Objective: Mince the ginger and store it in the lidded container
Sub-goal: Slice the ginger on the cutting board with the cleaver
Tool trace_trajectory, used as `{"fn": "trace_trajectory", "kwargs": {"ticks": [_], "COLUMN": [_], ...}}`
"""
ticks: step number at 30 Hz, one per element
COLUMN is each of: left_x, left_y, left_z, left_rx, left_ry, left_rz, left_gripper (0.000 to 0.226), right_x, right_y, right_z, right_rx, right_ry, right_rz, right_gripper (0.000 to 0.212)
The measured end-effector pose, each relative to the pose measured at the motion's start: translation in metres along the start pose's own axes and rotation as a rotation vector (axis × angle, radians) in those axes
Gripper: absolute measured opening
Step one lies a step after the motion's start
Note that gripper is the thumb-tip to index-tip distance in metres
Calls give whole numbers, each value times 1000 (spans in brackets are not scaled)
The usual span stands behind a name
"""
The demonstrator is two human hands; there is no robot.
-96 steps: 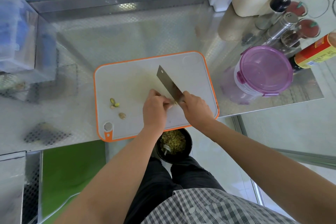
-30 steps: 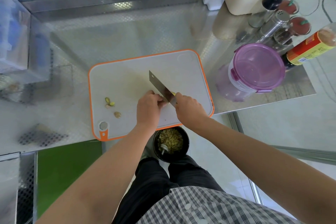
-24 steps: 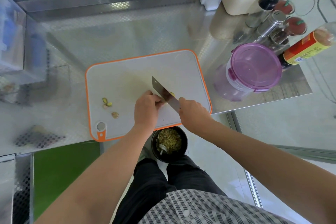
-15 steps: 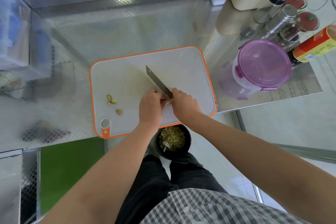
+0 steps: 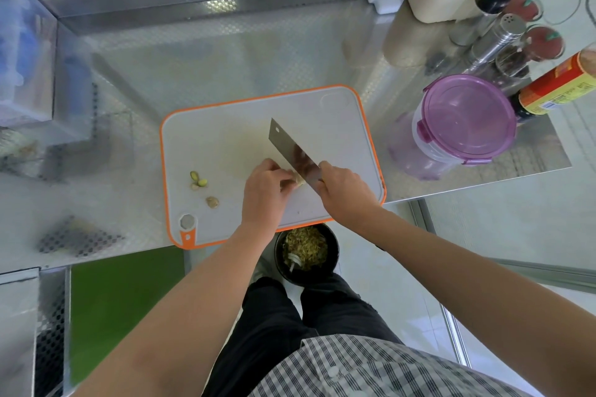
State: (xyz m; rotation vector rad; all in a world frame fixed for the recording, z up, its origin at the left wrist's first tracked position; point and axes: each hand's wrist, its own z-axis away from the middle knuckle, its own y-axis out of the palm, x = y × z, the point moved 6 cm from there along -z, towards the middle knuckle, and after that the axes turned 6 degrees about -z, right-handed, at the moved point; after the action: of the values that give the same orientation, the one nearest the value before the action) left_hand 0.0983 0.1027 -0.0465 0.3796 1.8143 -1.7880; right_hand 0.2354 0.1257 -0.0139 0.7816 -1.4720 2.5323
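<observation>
While the cleaver [image 5: 295, 155] rests with its edge against the ginger [image 5: 298, 180], the head view shows the cut still in its early stage: the right hand [image 5: 343, 192] is closed around the cleaver handle, and the left hand [image 5: 264, 192] is curled narrow, its fingertips [image 5: 285, 182] pinning the pale ginger piece to the cutting board [image 5: 225, 142] near the board's front edge. Compared with half a second before, the blade face shows broader and its tip reaches further toward the middle of the board, and the ginger, then hidden between the hands, now shows between the left fingertips and the blade; this suggests the blade has been reset for another stroke, not that a cut has finished. Against the earliest picture the hands occupy nearly the same place on the board, so the work reads as repeated slicing on one spot. The small trimmings [image 5: 200, 182] near the board's left edge lie where they lay before, well apart from the hands. No minced heap is visible on the board, so the mincing is judged far from complete. The lidded container [image 5: 464, 122] stands on the bench [image 5: 193, 68] to the right of the board with its purple lid on, so storage has not begun. A dark bowl of scraps [image 5: 304, 253] sits below the bench edge.
</observation>
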Motion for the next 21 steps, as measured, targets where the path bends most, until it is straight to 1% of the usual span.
{"fn": "trace_trajectory", "kwargs": {"ticks": [9,12,15,17,19,21], "left_x": [0,-3,-5,-7,-6,-5], "left_y": [2,2,1,-1,-1,0], "left_z": [0,-1,-2,-1,0,-1], "left_rx": [3,6,10,11,13,18], "left_ry": [-11,1,3,14,18,4], "left_rz": [16,8,23,35,41,42], "left_gripper": [9,9,10,12,13,13], "right_x": [-5,-2,4,6,5,2], "right_y": [5,9,15,21,26,25], "right_z": [10,7,-4,-9,-12,-13], "right_rx": [46,41,28,24,25,21], "right_ry": [61,66,66,68,60,50], "right_rz": [125,135,144,146,141,100], "right_gripper": [12,7,17,19,17,11]}}
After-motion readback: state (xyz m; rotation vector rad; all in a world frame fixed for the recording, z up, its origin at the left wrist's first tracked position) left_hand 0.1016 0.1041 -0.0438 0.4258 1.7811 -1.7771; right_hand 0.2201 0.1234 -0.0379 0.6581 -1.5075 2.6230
